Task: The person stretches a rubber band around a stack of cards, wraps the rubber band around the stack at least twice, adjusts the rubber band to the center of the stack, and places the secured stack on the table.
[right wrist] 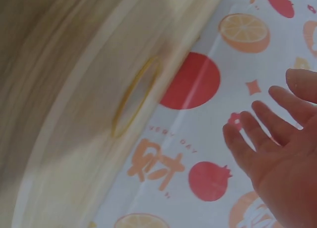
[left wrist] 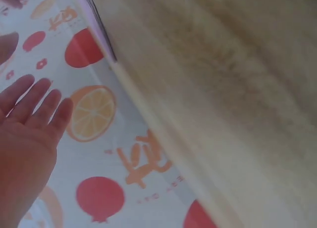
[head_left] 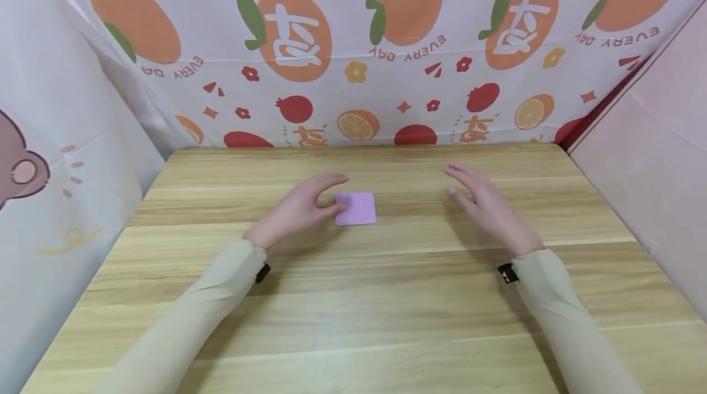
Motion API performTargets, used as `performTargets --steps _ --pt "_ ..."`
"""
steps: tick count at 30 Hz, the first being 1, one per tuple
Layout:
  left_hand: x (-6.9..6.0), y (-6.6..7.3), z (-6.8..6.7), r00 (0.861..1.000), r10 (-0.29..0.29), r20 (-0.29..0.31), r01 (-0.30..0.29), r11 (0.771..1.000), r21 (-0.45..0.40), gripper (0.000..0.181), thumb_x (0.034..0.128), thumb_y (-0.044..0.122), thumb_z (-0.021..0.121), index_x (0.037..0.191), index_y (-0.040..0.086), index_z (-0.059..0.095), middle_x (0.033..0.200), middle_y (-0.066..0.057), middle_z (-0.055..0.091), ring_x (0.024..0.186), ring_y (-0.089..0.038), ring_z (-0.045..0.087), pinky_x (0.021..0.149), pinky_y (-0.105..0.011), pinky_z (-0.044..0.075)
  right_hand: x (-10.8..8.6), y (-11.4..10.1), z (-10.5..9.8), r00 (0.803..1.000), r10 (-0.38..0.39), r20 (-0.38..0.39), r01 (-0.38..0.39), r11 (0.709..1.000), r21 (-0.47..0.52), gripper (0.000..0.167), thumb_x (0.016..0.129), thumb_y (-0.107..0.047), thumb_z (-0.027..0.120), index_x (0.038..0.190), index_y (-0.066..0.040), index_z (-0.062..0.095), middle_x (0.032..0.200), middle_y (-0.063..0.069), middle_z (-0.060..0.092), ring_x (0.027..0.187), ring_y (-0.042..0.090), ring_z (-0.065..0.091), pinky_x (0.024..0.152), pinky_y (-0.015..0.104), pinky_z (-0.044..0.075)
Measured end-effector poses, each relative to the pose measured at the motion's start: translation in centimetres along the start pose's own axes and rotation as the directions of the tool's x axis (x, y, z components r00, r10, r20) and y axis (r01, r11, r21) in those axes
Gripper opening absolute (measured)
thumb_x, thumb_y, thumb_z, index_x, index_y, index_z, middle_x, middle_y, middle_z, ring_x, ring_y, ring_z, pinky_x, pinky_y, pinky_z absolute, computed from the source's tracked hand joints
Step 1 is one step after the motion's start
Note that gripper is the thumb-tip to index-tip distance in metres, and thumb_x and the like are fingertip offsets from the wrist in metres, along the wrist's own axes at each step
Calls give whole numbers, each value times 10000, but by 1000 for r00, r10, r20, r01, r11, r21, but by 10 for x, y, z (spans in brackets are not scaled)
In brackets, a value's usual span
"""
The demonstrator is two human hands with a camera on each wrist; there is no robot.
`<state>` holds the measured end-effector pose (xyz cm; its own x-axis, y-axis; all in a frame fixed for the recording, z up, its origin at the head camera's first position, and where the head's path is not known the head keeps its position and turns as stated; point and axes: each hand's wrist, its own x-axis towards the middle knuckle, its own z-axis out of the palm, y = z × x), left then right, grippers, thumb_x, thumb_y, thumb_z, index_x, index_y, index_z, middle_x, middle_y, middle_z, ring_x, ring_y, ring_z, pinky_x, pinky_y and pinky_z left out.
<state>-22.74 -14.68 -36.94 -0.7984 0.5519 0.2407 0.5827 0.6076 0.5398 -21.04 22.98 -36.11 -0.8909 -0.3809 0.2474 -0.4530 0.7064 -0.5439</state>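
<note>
A purple pad (head_left: pixel 361 210) lies on the wooden table (head_left: pixel 353 308) at the centre of the frame, just right of an empty left hand (head_left: pixel 298 208), its thumb and fingers wide apart, the thumb overlapping the pad's left edge in the head view but clear of it in the left wrist view. At centre right, the right hand (head_left: pixel 491 207), also empty and loosely spread, hovers well apart from the pad.
</note>
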Motion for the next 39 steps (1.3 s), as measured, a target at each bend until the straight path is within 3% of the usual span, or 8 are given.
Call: performTargets --steps 4,7,17,22,27,39 --pt "4 -10 -1 992 -112 53 118 985 -124 556 875 214 762 1372 74 555 1410 -60 529 1251 -274 514 1001 -438 454 2 11 -4 1000 0 7 0 1000 9 453 1017 -127 548 1454 -55 454 1520 143 385 1408 352 305 1125 545 252" --pt "8 -18 -2 983 -161 88 176 964 -201 553 867 219 770 1356 58 569 1384 -54 550 1183 -275 561 972 -421 476 3 19 -6 1000 19 17 -19 1000 -2 456 1013 -167 564 1450 -75 469 1510 130 404 1404 330 319 1122 535 267" --pt "24 -35 -3 948 -226 226 284 920 -269 609 841 225 799 1372 63 549 1366 -73 568 1248 -247 526 1039 -424 426 7 40 -8 998 37 47 -37 999 -5 424 998 -158 594 1405 -69 520 1461 155 458 1339 351 409 1047 551 375" --pt "31 -34 -1 938 -225 265 278 943 -182 610 819 254 815 1349 78 569 1306 -54 599 1198 -234 535 1037 -426 416 12 50 -10 996 43 72 -43 999 8 419 975 -102 622 1383 -51 541 1438 152 489 1312 352 442 1030 551 396" --pt "34 -32 1 937 -217 274 254 962 -105 618 799 263 830 1325 59 578 1224 -66 616 1081 -239 553 973 -409 448 17 59 -12 994 40 100 -43 999 20 390 950 -34 638 1334 -11 577 1398 173 527 1298 362 458 1031 555 394" --pt "37 -26 7 929 -174 327 206 976 -65 742 728 249 888 1360 63 547 1292 -50 573 1082 -208 530 976 -368 434 24 77 -9 982 82 168 -90 995 42 291 936 -38 662 1226 -19 662 1264 149 626 1156 323 585 937 479 499"
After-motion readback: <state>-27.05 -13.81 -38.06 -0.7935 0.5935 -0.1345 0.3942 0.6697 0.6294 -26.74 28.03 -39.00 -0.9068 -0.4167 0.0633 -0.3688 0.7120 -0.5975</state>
